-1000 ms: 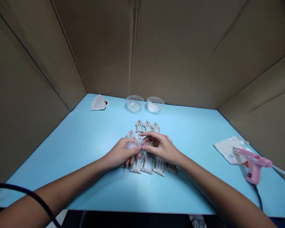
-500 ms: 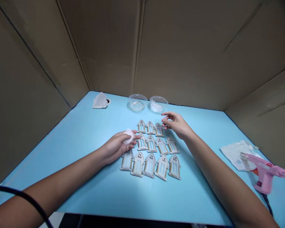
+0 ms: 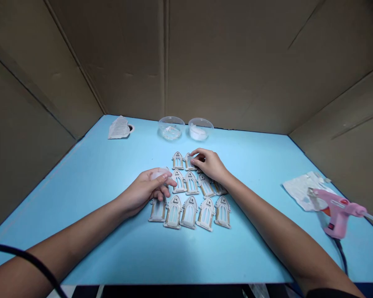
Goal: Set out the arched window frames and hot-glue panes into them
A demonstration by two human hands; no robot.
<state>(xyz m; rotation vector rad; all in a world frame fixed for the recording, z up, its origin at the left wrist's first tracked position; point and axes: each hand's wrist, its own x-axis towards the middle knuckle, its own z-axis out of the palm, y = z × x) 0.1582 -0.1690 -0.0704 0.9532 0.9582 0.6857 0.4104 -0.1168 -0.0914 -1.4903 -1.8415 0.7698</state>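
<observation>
Mid-batch, by the look of it. Frames [image 3: 189, 212] lie flat on the worktop [image 3: 127, 252] in three rows: five in front, four visible in the middle (rightmost partly behind the right wrist), two plain at the back plus one mostly covered by the right hand.

Left hand [image 3: 146, 189]: thumb clamped on thin whitish sheets [image 3: 158, 174] against the fingers, just left of the middle row. Right hand [image 3: 209, 163]: thumb and index close together at the second back frame, pale bit near the tips; can't tell if it's gripped or lying there.

Done: layout, I'd say. Several front openings look milky, so probably covered; the left back one shows blue between its bars, maybe bare. Can't confirm a per-frame count at this size.

Left: sheets in the left hand, plus white stock [image 3: 197, 133] in the right tub [image 3: 202, 119]. Left tub [image 3: 171, 118] has clear bits. Glue gun [image 3: 338, 213] is well off to the right, in neither hand; fixing can't be judged.
</observation>
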